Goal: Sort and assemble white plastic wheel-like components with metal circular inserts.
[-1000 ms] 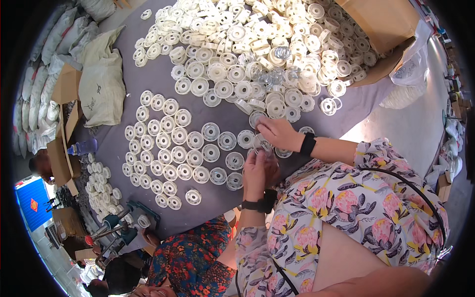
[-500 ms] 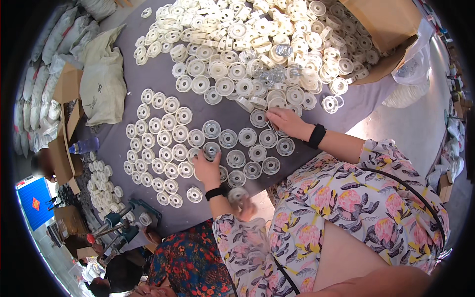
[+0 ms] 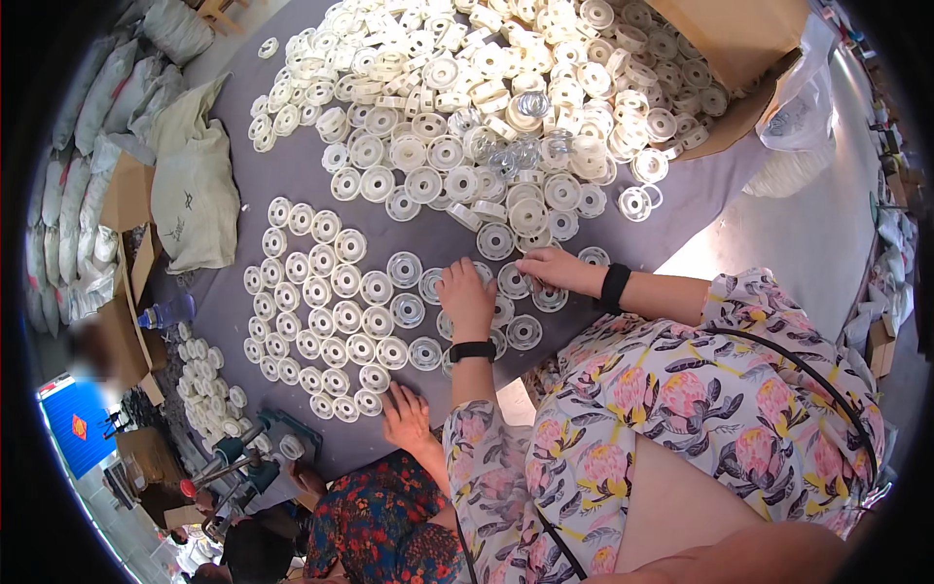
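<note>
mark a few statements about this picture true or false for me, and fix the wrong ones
1. The left hand and the right hand are both over the table. True.
2. Only the right wrist wears a dark band. False: the left wrist has a black band too.
3. A cardboard box is at the right of the heap of white discs. True.
4. The cluster of loose metal coils lies on the floor. False: the metal coils lie on the heap.
5. A co-worker's hand is to the left of the person's own left hand. True.
</note>
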`<state>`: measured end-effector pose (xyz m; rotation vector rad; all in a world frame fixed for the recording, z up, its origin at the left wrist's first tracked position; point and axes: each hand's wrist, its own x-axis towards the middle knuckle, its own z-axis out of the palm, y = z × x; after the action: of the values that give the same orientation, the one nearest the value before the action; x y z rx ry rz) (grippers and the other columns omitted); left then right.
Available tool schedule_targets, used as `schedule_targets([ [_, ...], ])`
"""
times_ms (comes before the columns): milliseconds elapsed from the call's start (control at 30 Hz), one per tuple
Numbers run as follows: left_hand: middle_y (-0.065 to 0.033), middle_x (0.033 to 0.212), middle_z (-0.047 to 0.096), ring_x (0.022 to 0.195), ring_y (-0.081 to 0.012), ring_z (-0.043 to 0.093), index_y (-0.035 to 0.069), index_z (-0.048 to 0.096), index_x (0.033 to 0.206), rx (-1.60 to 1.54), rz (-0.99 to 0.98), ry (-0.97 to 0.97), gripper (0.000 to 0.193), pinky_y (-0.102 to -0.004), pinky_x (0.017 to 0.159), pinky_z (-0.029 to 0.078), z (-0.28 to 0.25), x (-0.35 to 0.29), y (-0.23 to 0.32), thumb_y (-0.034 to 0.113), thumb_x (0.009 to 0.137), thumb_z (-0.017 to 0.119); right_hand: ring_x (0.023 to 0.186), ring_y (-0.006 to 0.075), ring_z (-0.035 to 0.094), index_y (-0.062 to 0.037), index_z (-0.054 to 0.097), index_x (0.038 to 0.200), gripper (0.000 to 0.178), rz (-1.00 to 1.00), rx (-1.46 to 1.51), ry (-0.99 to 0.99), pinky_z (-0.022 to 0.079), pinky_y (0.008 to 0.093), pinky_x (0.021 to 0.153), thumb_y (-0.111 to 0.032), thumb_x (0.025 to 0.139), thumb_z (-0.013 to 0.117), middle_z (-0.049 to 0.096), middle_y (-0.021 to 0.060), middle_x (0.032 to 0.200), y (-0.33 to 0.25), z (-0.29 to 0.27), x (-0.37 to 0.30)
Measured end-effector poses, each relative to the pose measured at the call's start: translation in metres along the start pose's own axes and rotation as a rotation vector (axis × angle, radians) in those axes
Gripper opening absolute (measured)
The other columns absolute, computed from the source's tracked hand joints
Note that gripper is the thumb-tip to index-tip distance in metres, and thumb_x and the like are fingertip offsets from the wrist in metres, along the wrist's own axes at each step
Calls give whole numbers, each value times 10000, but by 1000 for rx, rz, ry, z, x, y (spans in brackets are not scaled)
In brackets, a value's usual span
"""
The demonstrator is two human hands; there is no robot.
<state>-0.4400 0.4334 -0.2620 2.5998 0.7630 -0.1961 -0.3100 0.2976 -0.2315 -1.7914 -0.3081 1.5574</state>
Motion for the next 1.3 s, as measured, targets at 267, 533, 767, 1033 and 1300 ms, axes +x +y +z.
schedule_targets([
  [267, -128, 883, 525, 837, -310, 521, 20, 532, 1049, -331, -162, 318, 474, -407, 727, 420, -14, 1, 14, 205, 644, 694, 538, 113, 523, -44, 540, 938, 351, 92, 401, 17, 409, 247, 447, -385, 858, 512, 547, 37, 756, 12, -12, -3],
  [533, -135, 858, 528, 762, -289, 538, 3, 524, 1037, -476, -137, 319, 366, -387, 707, 435, 7, -24, 7, 98, 702, 637, 620, 159, 592, -73, 511, 992, 296, 132, 570, -44, 439, 245, 489, -350, 898, 470, 585, 61, 798, 14, -11, -1],
  [767, -102, 798, 590, 666, -214, 573, -4, 526, 1050, -547, -287, 366, 274, -328, 640, 459, 8, -36, 5, 52, 786, 574, 671, 200, 607, -64, 529, 970, 268, 169, 687, -70, 487, 283, 563, -318, 902, 484, 595, 73, 829, 12, -7, 4],
  [1033, -129, 936, 570, 738, -228, 584, -1, 542, 1077, -652, -391, 294, 323, -322, 677, 463, 20, -47, -2, 59, 764, 601, 812, 235, 610, -74, 513, 1023, 268, 215, 802, -125, 497, 322, 696, -305, 888, 505, 610, 105, 948, 16, -2, 11],
  [1300, -140, 1019, 551, 802, -230, 571, 8, 542, 1092, -743, 86, 242, 403, -320, 741, 455, -19, -39, 39, 64, 713, 668, 929, 227, 586, -67, 487, 1145, 363, 251, 695, -194, 490, 337, 782, -331, 897, 484, 565, 106, 1094, 7, 17, 17],
])
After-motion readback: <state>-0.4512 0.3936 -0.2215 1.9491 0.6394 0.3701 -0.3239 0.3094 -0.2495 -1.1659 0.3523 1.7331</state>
